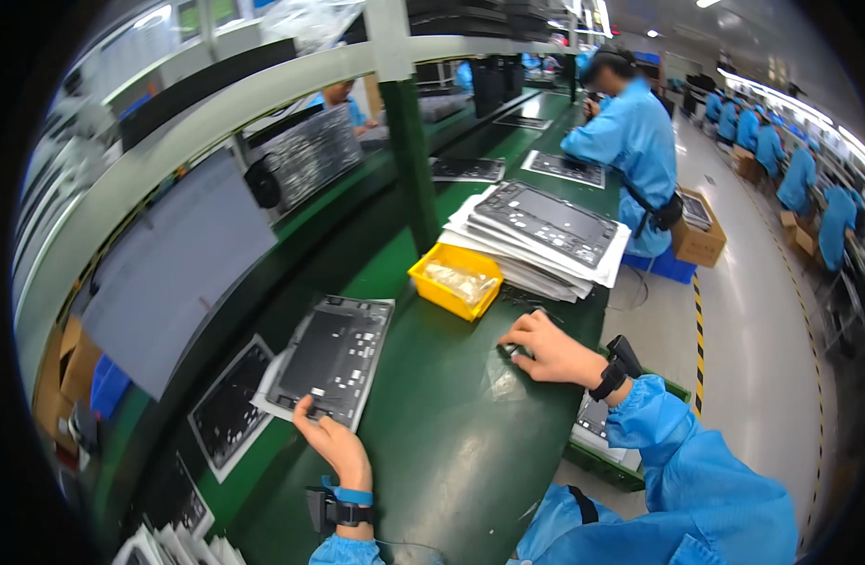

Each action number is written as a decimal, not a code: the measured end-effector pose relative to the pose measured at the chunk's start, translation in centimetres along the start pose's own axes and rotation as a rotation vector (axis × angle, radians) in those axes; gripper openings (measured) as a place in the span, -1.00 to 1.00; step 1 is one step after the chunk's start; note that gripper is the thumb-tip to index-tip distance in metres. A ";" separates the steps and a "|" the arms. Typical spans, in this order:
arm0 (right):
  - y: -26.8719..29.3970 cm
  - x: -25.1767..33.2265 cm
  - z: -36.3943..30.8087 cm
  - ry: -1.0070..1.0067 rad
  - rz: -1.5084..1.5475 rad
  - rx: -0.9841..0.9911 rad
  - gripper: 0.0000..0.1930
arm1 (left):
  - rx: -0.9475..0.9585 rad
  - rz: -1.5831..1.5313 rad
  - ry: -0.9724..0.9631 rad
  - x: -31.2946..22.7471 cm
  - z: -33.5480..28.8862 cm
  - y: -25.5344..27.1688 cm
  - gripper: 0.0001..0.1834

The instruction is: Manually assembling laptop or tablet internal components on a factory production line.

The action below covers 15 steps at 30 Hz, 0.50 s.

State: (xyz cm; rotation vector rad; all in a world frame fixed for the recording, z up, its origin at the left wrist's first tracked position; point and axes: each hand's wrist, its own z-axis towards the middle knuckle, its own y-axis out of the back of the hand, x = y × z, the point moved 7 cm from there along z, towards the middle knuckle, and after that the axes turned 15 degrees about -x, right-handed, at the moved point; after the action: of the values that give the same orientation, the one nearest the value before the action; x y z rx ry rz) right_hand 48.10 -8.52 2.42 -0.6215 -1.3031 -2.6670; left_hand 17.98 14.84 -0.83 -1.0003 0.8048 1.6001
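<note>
My left hand (336, 444) grips the near edge of a flat black panel (327, 353), thumb on top. The panel has white pads along its right side, and a white sheet shows under it. My right hand (557, 350) is over the green bench, its fingers curled together above the surface. Something small and dark shows at its fingertips, too small to name. Past that hand, a yellow bin (456, 282) holds clear plastic bits. Behind the bin stands a stack of similar panels with white sheets between them, a black panel (555, 221) on top.
Another panel (230, 410) lies left of the one I hold. A green post (409, 160) rises beyond the bin. A co-worker in blue (630, 141) is at the bench's far right side. A green crate (609, 457) with panels stands below the bench's right edge.
</note>
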 end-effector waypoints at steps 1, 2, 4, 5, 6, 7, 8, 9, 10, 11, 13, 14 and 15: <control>-0.1 0.2 0.6 0.013 -0.013 0.012 -0.56 | -0.011 0.007 0.054 0.5 -0.8 1.3 -0.60; -0.1 0.6 1.1 0.045 -0.019 0.019 -0.57 | -0.021 -0.004 0.072 0.5 -1.8 2.6 -0.61; -0.4 0.7 1.4 0.066 0.019 0.048 -0.62 | -0.027 -0.013 0.103 -1.1 -4.2 5.4 -0.61; -0.6 0.5 1.6 0.046 0.057 0.036 -0.68 | -0.005 -0.009 0.109 -2.0 -5.2 6.6 -0.58; -0.6 0.4 1.7 0.057 0.072 0.019 -0.70 | 0.006 0.012 0.106 -2.8 -6.2 8.4 -0.59; -0.7 0.5 2.3 0.072 0.085 0.007 -0.71 | 0.013 0.030 0.107 -3.3 -7.3 10.0 -0.59; -1.0 0.9 2.6 0.083 0.100 -0.017 -0.79 | 0.003 0.006 0.155 -4.1 -8.4 11.8 -0.59; -1.1 1.3 2.7 0.119 0.113 0.006 -0.79 | 0.059 0.040 0.148 -4.6 -9.5 13.6 -0.57; -1.6 1.0 2.9 0.106 0.117 -0.009 -0.83 | 0.002 0.046 0.150 -5.1 -10.5 15.4 -0.65; -2.0 0.5 3.1 0.091 0.124 -0.024 -0.86 | -0.054 0.054 0.150 -5.7 -11.7 16.9 -0.74; -1.8 0.2 3.3 0.109 0.087 -0.082 -0.90 | -0.054 0.101 0.185 -6.2 -13.7 19.5 -0.75; -1.8 -0.3 3.7 0.035 0.135 -0.085 -0.86 | -0.038 0.104 0.111 -7.2 -14.3 20.7 -0.82; -1.6 -0.3 4.2 -0.038 0.127 -0.105 -0.82 | -0.065 0.120 0.116 -8.0 -14.8 22.1 -0.82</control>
State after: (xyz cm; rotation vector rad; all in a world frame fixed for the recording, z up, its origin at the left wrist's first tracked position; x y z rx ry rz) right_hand 49.23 -4.29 3.44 -0.7446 -1.0982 -2.6456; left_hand 0.51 -6.72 0.44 -1.1175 0.9105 1.6916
